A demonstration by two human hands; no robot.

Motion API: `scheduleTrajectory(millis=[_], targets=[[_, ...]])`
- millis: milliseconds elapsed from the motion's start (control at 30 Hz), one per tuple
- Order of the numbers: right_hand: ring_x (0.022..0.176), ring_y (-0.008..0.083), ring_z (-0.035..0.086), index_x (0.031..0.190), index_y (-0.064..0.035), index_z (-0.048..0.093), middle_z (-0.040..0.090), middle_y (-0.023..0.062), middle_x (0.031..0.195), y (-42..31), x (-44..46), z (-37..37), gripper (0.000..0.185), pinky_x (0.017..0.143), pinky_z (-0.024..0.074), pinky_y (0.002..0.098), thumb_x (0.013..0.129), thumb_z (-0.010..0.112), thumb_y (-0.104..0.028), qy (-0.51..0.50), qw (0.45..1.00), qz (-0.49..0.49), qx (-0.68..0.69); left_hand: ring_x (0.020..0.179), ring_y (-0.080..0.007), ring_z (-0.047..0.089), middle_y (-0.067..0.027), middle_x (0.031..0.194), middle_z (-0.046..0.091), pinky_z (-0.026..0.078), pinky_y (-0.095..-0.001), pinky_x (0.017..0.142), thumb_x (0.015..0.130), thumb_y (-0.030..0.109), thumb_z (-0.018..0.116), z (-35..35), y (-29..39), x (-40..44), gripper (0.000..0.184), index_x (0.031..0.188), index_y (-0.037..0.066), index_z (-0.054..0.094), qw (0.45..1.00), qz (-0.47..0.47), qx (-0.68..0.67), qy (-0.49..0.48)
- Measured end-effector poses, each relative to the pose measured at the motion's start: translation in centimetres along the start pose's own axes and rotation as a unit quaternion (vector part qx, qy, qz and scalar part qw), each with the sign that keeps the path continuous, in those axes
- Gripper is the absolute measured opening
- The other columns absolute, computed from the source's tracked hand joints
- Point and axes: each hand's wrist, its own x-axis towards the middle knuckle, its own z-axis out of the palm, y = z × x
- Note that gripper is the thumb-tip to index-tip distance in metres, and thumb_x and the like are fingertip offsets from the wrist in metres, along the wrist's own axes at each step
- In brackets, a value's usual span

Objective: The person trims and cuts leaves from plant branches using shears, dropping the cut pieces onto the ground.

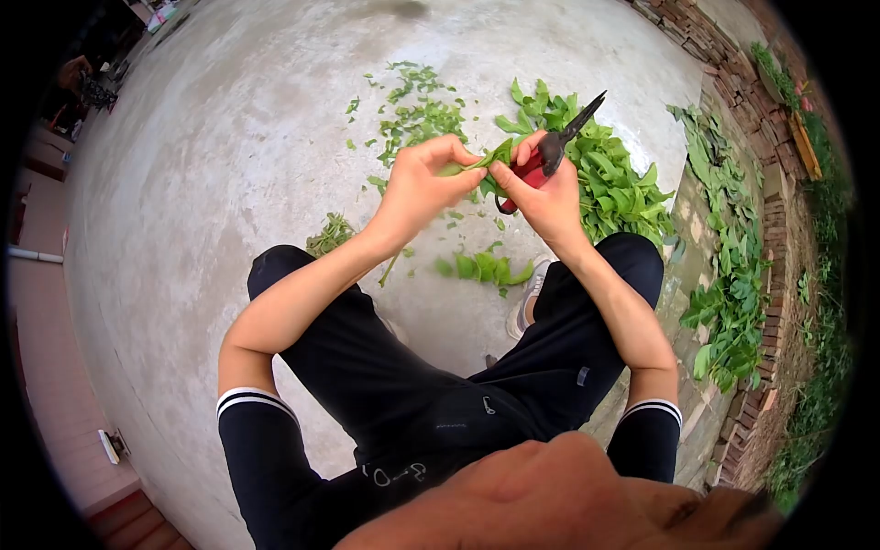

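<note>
My left hand [423,183] is closed, pinching a green leaf [500,154] between thumb and fingers. Facing it, my right hand [555,200] has its thumb on the other end of that leaf. Tucked in the same right hand is a pair of scissors [579,119] with red handles and dark blades, pointing up and away to the right. Just beyond the right hand lies a big heap of leafy green stems [619,179]. Small cut leaf pieces [426,119] are scattered on the concrete beyond the left hand.
A leafy sprig [486,268] lies between my feet, near a shoe [527,298]. A small bunch of greens [330,235] sits by my left knee. On the right, more leafy stems [724,247] lie along stacked bricks [775,229]. Concrete ground [183,165] stretches left.
</note>
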Motion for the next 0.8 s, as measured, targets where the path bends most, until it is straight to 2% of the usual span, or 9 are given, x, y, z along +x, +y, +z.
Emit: scheduleTrajectory(millis=[33, 167, 267, 300, 367, 400, 433, 600, 800], targets=[[0.078, 0.0065, 0.056, 0.093, -0.0096, 0.048, 0.055, -0.0016, 0.090, -0.8, 0.0, 0.0, 0.031, 0.068, 0.0496, 0.0235, 0.089, 0.079, -0.012, -0.006, 1.000, 0.024, 0.003, 0.060, -0.0057, 0.043, 0.0005, 0.076, 0.057, 0.031, -0.0237, 0.053, 0.092, 0.000, 0.071, 0.1, 0.2, 0.0, 0.013, 0.088, 0.006, 0.060, 0.999, 0.023, 0.047, 0.016], [0.089, 0.0091, 0.060, 0.099, -0.0094, 0.050, 0.058, 0.0002, 0.095, -0.8, 0.7, -1.1, 0.029, 0.076, 0.0522, 0.0286, 0.094, 0.073, -0.025, -0.063, 0.997, 0.039, -0.033, 0.059, -0.0041, 0.040, 0.0023, 0.075, 0.054, 0.029, -0.0235, 0.052, 0.092, -0.003, 0.069, -1.8, 1.8, 1.5, 0.015, 0.087, 0.006, 0.058, 0.986, -0.038, -0.152, 0.052], [0.095, 0.0113, 0.060, 0.105, -0.0090, 0.050, 0.059, 0.0020, 0.101, 0.8, 0.9, -2.5, 0.032, 0.082, 0.0517, 0.0308, 0.098, 0.067, -0.035, -0.159, 0.980, 0.122, 0.002, 0.059, -0.0045, 0.041, 0.0040, 0.074, 0.052, 0.032, -0.0236, 0.053, 0.091, -0.002, 0.071, -4.7, 2.0, 2.9, 0.014, 0.089, 0.006, 0.060, 0.968, -0.008, -0.248, 0.037], [0.093, 0.0120, 0.060, 0.111, -0.0086, 0.049, 0.056, 0.0012, 0.098, 0.9, 0.7, -2.2, 0.035, 0.079, 0.0508, 0.0294, 0.100, 0.064, -0.039, -0.207, 0.968, 0.138, -0.017, 0.058, -0.0053, 0.038, 0.0058, 0.072, 0.047, 0.031, -0.0240, 0.053, 0.091, -0.004, 0.070, -5.0, 2.2, 3.1, 0.015, 0.089, 0.006, 0.058, 0.966, -0.014, -0.252, 0.050], [0.079, 0.0095, 0.050, 0.113, -0.0065, 0.048, 0.048, -0.0007, 0.085, 1.0, -0.4, -1.2, 0.046, 0.069, 0.0427, 0.0271, 0.098, 0.065, -0.046, -0.238, 0.961, 0.070, -0.126, 0.059, -0.0050, 0.039, 0.0051, 0.072, 0.048, 0.031, -0.0243, 0.053, 0.091, -0.004, 0.070, -5.1, 2.4, 3.1, 0.016, 0.089, 0.007, 0.058, 0.966, 0.009, -0.250, 0.061], [0.075, 0.0090, 0.046, 0.114, -0.0059, 0.048, 0.044, -0.0014, 0.082, 0.0, -0.9, -0.7, 0.050, 0.067, 0.0394, 0.0266, 0.097, 0.066, -0.049, -0.256, 0.945, 0.078, -0.187, 0.059, -0.0049, 0.040, 0.0048, 0.072, 0.049, 0.031, -0.0244, 0.053, 0.090, -0.004, 0.070, -5.0, 2.4, 3.0, 0.016, 0.089, 0.007, 0.058, 0.966, 0.020, -0.251, 0.065], [0.072, 0.0095, 0.040, 0.114, -0.0048, 0.048, 0.043, -0.0016, 0.081, 0.4, -1.3, -0.1, 0.058, 0.067, 0.0367, 0.0274, 0.094, 0.067, -0.055, -0.245, 0.955, 0.056, -0.157, 0.059, -0.0048, 0.041, 0.0045, 0.072, 0.051, 0.032, -0.0241, 0.054, 0.090, -0.003, 0.070, -4.9, 2.5, 3.0, 0.016, 0.089, 0.007, 0.058, 0.968, 0.031, -0.239, 0.069], [0.075, 0.0102, 0.042, 0.111, -0.0051, 0.050, 0.044, -0.0009, 0.083, 0.8, -1.2, -0.1, 0.060, 0.069, 0.0381, 0.0283, 0.092, 0.066, -0.060, -0.235, 0.955, 0.080, -0.162, 0.057, -0.0055, 0.037, 0.0036, 0.073, 0.050, 0.029, -0.0250, 0.053, 0.093, -0.003, 0.068, -3.6, 2.8, 2.2, 0.017, 0.087, 0.008, 0.056, 0.978, 0.061, -0.171, 0.103], [0.078, 0.0112, 0.045, 0.108, -0.0050, 0.052, 0.047, 0.0013, 0.086, 0.5, -0.4, -0.6, 0.059, 0.071, 0.0397, 0.0285, 0.091, 0.065, -0.060, -0.220, 0.960, 0.083, -0.150, 0.058, -0.0064, 0.040, 0.0009, 0.074, 0.055, 0.030, -0.0258, 0.053, 0.092, -0.003, 0.069, -2.7, 1.6, 1.7, 0.014, 0.090, 0.005, 0.058, 0.984, 0.067, -0.155, 0.054]])
